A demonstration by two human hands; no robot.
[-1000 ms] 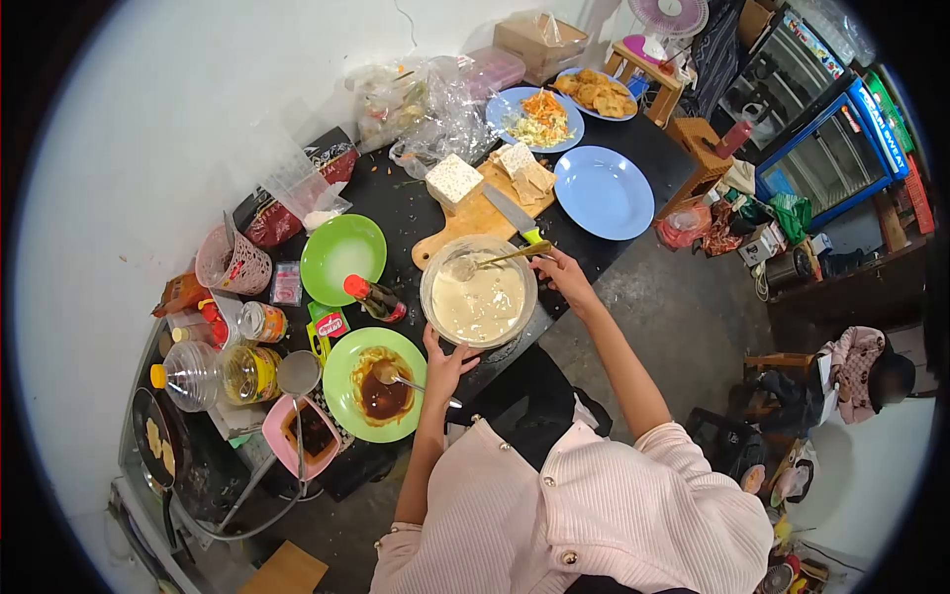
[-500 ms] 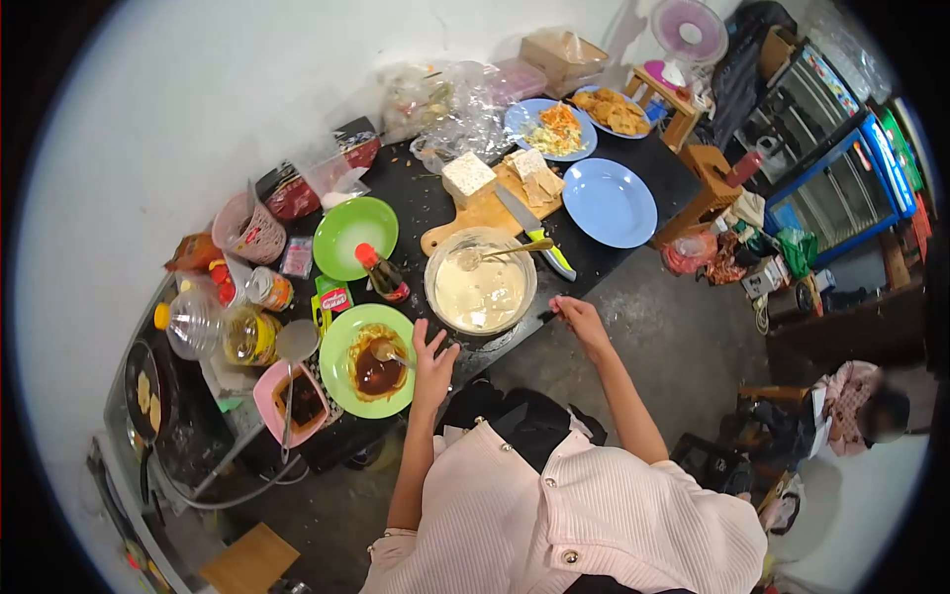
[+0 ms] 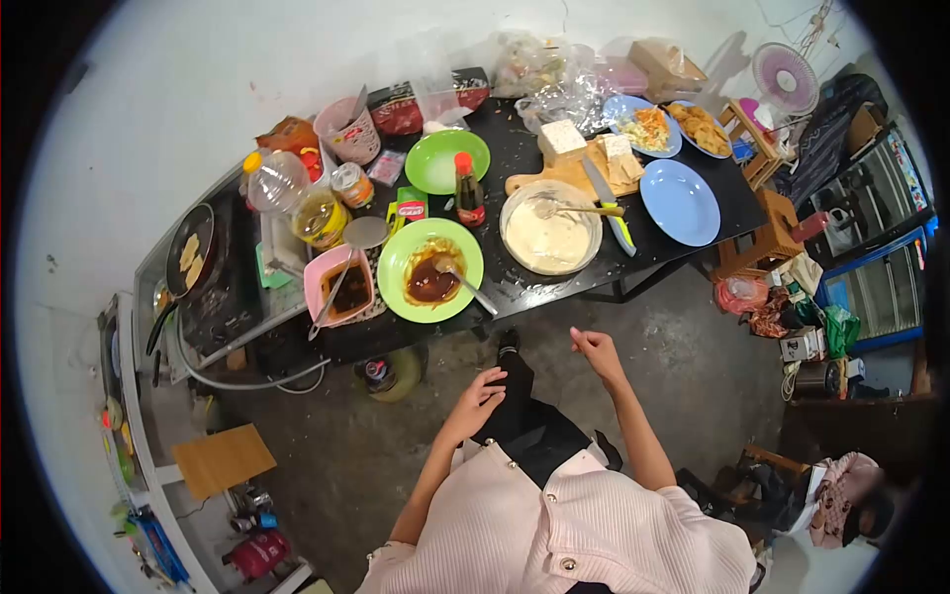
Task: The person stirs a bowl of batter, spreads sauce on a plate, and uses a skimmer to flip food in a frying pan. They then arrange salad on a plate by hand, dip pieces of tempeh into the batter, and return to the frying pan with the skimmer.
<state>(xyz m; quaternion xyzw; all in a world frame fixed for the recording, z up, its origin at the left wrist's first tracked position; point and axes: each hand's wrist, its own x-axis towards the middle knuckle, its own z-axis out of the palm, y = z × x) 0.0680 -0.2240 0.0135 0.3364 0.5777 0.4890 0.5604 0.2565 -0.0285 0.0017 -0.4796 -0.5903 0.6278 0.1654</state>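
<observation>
My left hand (image 3: pixel 473 408) hangs in front of my body, its fingers loosely bent and apart, holding nothing. To its right my right hand (image 3: pixel 597 356) has its fingers curled in; whatever they may hold is hidden. Both are off the black table (image 3: pixel 515 294). Nearest them on the table stand a green plate (image 3: pixel 394 287) of brown sauce with a spoon (image 3: pixel 475 292) and a bowl of pale batter (image 3: pixel 549 241) with a fork or spoon (image 3: pixel 584 209) across its rim. A knife (image 3: pixel 609 203) lies by a cutting board (image 3: pixel 529 184) with white tofu (image 3: pixel 562 140).
Left on the table are a pink bowl (image 3: pixel 327 262) of dark liquid, a sauce bottle (image 3: pixel 468 190) and an oil bottle (image 3: pixel 322 220). A frying pan (image 3: pixel 190 252) sits on the stove. A blue plate (image 3: pixel 681 203) is at right. Another person (image 3: pixel 841 505) sits far right.
My view has shifted back and left, so the table appears farther away. Both hands have drawn away from the table edge; the left has left the side of the green plate.
</observation>
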